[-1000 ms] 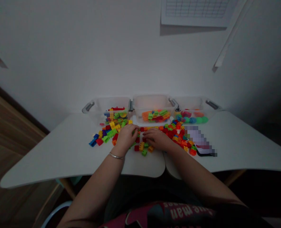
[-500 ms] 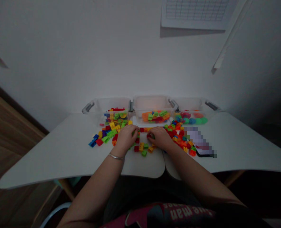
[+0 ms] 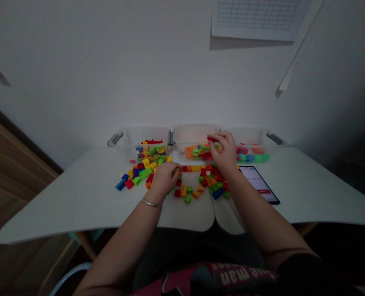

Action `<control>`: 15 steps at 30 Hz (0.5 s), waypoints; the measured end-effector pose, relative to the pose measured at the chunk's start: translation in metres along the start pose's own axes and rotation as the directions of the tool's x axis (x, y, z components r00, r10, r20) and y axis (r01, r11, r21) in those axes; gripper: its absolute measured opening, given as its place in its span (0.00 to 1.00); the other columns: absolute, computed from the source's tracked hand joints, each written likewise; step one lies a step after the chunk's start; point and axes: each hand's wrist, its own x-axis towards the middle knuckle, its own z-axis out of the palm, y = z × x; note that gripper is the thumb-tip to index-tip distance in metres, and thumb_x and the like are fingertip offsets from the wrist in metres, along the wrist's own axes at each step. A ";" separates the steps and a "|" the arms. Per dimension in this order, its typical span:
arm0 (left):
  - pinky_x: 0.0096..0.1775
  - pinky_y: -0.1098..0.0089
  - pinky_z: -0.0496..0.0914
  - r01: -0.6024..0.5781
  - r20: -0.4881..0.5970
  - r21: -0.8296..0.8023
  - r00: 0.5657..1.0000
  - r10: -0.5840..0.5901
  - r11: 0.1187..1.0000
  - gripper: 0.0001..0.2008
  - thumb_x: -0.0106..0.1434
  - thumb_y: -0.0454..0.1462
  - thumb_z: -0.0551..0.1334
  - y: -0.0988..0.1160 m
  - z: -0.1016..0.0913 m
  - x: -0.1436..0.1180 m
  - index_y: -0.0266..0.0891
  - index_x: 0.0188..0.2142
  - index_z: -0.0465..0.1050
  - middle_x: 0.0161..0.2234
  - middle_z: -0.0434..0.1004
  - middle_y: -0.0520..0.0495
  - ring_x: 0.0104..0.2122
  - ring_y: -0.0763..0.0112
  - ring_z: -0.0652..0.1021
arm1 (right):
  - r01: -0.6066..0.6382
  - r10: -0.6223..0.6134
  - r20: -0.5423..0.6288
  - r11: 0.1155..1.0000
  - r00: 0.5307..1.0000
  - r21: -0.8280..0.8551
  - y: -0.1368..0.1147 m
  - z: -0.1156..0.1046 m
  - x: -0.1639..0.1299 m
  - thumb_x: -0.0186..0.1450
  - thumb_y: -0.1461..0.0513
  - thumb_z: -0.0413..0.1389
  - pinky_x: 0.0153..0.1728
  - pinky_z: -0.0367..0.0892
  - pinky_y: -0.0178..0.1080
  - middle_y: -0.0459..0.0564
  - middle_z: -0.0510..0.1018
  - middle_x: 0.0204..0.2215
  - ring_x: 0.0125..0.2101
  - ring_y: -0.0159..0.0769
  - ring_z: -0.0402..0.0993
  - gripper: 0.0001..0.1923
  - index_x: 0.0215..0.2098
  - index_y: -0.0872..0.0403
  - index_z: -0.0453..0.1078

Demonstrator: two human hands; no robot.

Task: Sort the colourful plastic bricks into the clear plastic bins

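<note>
Many small coloured toy bricks (image 3: 197,185) lie scattered on the white table (image 3: 77,197). My left hand (image 3: 165,176) rests curled on the bricks near the table's middle; what its fingers hold is hidden. My right hand (image 3: 222,150) is raised over the middle clear bin (image 3: 196,135), pinching a small red brick (image 3: 211,139) at its fingertips. That bin holds orange, green and red bricks.
A left clear bin (image 3: 139,137) holds mixed bricks and a right clear bin (image 3: 253,135) holds round coloured pieces. A phone (image 3: 259,185) with a lit screen lies on the table to the right. A white wall stands just behind the bins.
My right hand has lifted from the brick pile and moved back to the middle bin with a red brick. The left hand has stayed put.
</note>
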 end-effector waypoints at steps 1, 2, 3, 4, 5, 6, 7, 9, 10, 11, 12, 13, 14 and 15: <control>0.46 0.61 0.72 0.000 -0.001 -0.002 1.000 0.000 1.000 0.09 0.65 0.34 0.55 0.000 0.000 0.000 0.40 0.38 0.75 0.37 0.80 0.44 0.41 0.62 0.78 | 0.000 0.000 -0.011 1.000 1.000 0.005 0.004 0.002 0.007 0.66 0.61 0.52 0.53 0.67 0.49 0.55 0.72 0.45 0.49 0.44 0.69 0.12 0.44 0.50 0.76; 0.46 0.61 0.72 0.000 0.001 -0.003 1.000 0.000 1.000 0.09 0.65 0.34 0.55 0.000 -0.001 0.000 0.41 0.37 0.75 0.37 0.80 0.44 0.40 0.62 0.78 | 0.000 0.000 -0.010 1.000 1.000 0.006 0.007 0.006 0.014 0.67 0.61 0.52 0.53 0.67 0.49 0.55 0.72 0.47 0.49 0.43 0.69 0.12 0.44 0.50 0.76; 0.46 0.61 0.72 0.000 0.004 -0.002 1.000 0.000 1.000 0.09 0.65 0.34 0.55 0.000 -0.001 0.000 0.41 0.37 0.75 0.37 0.80 0.44 0.40 0.62 0.78 | 0.001 -0.001 0.005 1.000 1.000 -0.001 0.011 0.010 0.020 0.67 0.61 0.52 0.54 0.67 0.48 0.55 0.72 0.48 0.50 0.43 0.69 0.13 0.45 0.51 0.76; 0.46 0.61 0.72 0.001 0.008 -0.001 1.000 -0.001 1.000 0.09 0.65 0.34 0.55 0.000 -0.001 0.000 0.40 0.37 0.76 0.37 0.80 0.44 0.40 0.62 0.78 | 0.001 -0.001 0.036 1.000 0.999 -0.016 0.013 0.014 0.025 0.67 0.62 0.51 0.54 0.67 0.47 0.55 0.72 0.48 0.50 0.43 0.70 0.13 0.45 0.51 0.76; 0.45 0.61 0.72 0.002 0.011 0.002 1.000 -0.002 1.000 0.09 0.65 0.34 0.55 0.000 -0.001 0.000 0.40 0.37 0.76 0.36 0.80 0.44 0.40 0.62 0.78 | 0.002 0.001 0.084 0.999 0.996 -0.040 0.015 0.018 0.029 0.67 0.63 0.52 0.54 0.66 0.46 0.55 0.74 0.47 0.49 0.42 0.70 0.13 0.44 0.51 0.77; 0.45 0.60 0.72 0.004 0.013 0.004 1.000 -0.004 1.000 0.09 0.65 0.34 0.55 -0.001 -0.001 0.000 0.40 0.37 0.76 0.36 0.80 0.44 0.40 0.61 0.78 | 0.005 0.006 0.145 0.998 0.989 -0.070 0.015 0.021 0.033 0.67 0.63 0.52 0.54 0.66 0.45 0.55 0.75 0.46 0.49 0.42 0.71 0.13 0.44 0.52 0.77; 0.45 0.60 0.72 0.004 0.015 0.006 1.000 -0.005 1.000 0.10 0.65 0.34 0.55 -0.001 -0.001 0.000 0.40 0.37 0.76 0.36 0.80 0.44 0.40 0.61 0.78 | 0.008 0.015 0.219 0.995 0.976 -0.101 0.014 0.024 0.036 0.67 0.64 0.51 0.54 0.66 0.44 0.55 0.76 0.46 0.49 0.41 0.72 0.14 0.44 0.53 0.77; 0.45 0.60 0.72 0.002 0.016 0.007 1.000 -0.002 1.000 0.10 0.65 0.34 0.55 -0.002 0.001 -0.001 0.40 0.37 0.76 0.37 0.80 0.44 0.40 0.61 0.78 | 0.018 0.048 0.381 0.986 0.923 -0.168 0.010 0.027 0.040 0.68 0.63 0.51 0.51 0.66 0.42 0.55 0.79 0.44 0.47 0.40 0.74 0.14 0.43 0.54 0.78; 0.45 0.60 0.72 0.002 0.015 0.008 1.000 -0.002 1.000 0.10 0.65 0.34 0.55 -0.003 0.001 -0.001 0.40 0.37 0.76 0.37 0.80 0.44 0.41 0.61 0.78 | 0.029 0.069 0.455 0.979 0.888 -0.204 0.006 0.027 0.042 0.69 0.62 0.50 0.48 0.67 0.41 0.56 0.80 0.43 0.45 0.40 0.75 0.14 0.42 0.55 0.78; 0.45 0.60 0.72 0.003 0.014 0.009 1.000 -0.003 1.000 0.10 0.66 0.35 0.55 -0.003 0.002 -0.001 0.40 0.37 0.76 0.37 0.80 0.44 0.41 0.61 0.78 | 0.047 0.087 0.516 0.969 0.852 -0.241 0.003 0.027 0.042 0.70 0.60 0.49 0.46 0.67 0.40 0.56 0.81 0.42 0.42 0.40 0.76 0.16 0.41 0.56 0.79; 0.46 0.61 0.72 0.005 0.013 0.009 1.000 -0.005 1.000 0.10 0.66 0.35 0.55 -0.003 0.002 -0.001 0.40 0.38 0.76 0.37 0.80 0.44 0.41 0.61 0.78 | 0.072 0.102 0.561 0.957 0.821 -0.280 0.000 0.026 0.042 0.71 0.57 0.48 0.43 0.67 0.39 0.56 0.81 0.41 0.40 0.40 0.76 0.18 0.40 0.56 0.79; 0.46 0.61 0.72 0.009 0.015 0.010 1.000 -0.009 1.000 0.10 0.66 0.35 0.55 -0.003 0.002 -0.001 0.40 0.38 0.76 0.37 0.80 0.44 0.41 0.61 0.78 | 0.104 0.111 0.588 0.942 0.801 -0.319 -0.003 0.025 0.042 0.71 0.55 0.48 0.42 0.67 0.39 0.56 0.82 0.39 0.38 0.40 0.77 0.20 0.39 0.55 0.79; 0.46 0.61 0.72 0.013 0.018 0.011 1.000 -0.013 1.000 0.10 0.66 0.35 0.55 -0.003 0.002 0.000 0.40 0.38 0.76 0.37 0.81 0.44 0.41 0.61 0.78 | 0.139 0.112 0.600 0.924 0.792 -0.356 -0.006 0.024 0.041 0.71 0.53 0.47 0.41 0.66 0.39 0.56 0.83 0.37 0.37 0.41 0.77 0.22 0.39 0.55 0.80; 0.46 0.61 0.72 0.016 0.023 0.012 1.000 -0.016 1.000 0.10 0.66 0.35 0.55 -0.002 0.002 0.000 0.40 0.38 0.76 0.37 0.81 0.44 0.41 0.61 0.78 | 0.172 0.107 0.601 0.905 0.792 -0.388 -0.008 0.023 0.041 0.72 0.51 0.47 0.41 0.65 0.39 0.56 0.83 0.36 0.36 0.41 0.77 0.23 0.38 0.55 0.80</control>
